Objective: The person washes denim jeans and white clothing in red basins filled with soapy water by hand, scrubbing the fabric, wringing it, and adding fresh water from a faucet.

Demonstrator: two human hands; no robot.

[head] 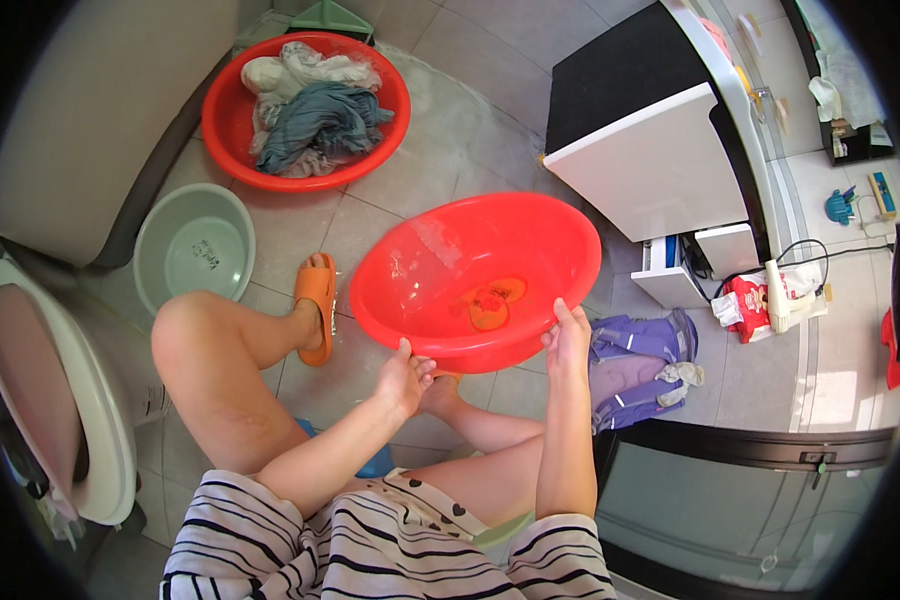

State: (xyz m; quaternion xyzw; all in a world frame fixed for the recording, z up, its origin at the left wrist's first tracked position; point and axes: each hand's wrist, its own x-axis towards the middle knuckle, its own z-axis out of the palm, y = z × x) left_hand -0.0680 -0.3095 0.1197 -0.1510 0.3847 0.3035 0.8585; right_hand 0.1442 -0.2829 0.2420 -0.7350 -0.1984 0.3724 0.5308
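Observation:
A large red plastic basin (pixel 457 255) stands tilted before me, its near rim raised and its inside wet. My left hand (pixel 405 375) grips the near rim at its left, thumb over the edge. On the right, my right hand (pixel 568 334) holds the same rim. Printed orange pictures show on the basin's inner bottom. Farther off, a second red basin (pixel 217 139) rests on the floor with wet cloth in it, a grey-blue garment (pixel 322 124) lying over white fabric (pixel 292 67).
A pale green basin (pixel 154 247) sits left, near my knee and an orange slipper (pixel 326 330). A white cabinet (pixel 645 165) with an open drawer (pixel 671 289) stands right. Below it lies a purple backpack (pixel 637 360). The toilet (pixel 105 435) is at far left; a dark-framed door (pixel 735 502) is lower right.

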